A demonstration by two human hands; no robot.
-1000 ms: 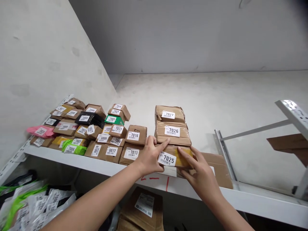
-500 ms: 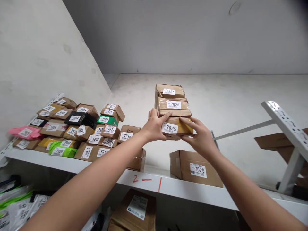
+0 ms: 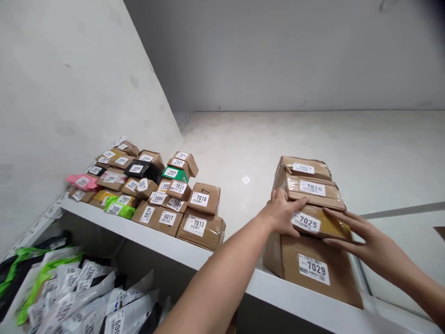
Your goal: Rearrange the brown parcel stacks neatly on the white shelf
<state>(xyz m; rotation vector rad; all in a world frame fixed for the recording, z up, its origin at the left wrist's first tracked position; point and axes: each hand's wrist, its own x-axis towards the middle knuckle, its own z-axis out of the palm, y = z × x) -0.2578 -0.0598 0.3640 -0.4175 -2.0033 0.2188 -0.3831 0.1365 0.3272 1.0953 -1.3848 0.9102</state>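
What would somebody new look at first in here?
Probably the brown cardboard boxes stacked on the right, where the left hand and right hand grip the brown-and-yellow box labelled 7025. After that, perhaps the bright pink plastic parcel at the far left of the white shelf, and the lime-green plastic packet labelled 7006 near it.

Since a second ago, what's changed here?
Your left hand and right hand have carried the three-box stack up and right, from beside box 7013 to on or just above box 7029. Both still grip its bottom box, 7025. Parcels at left stayed put.
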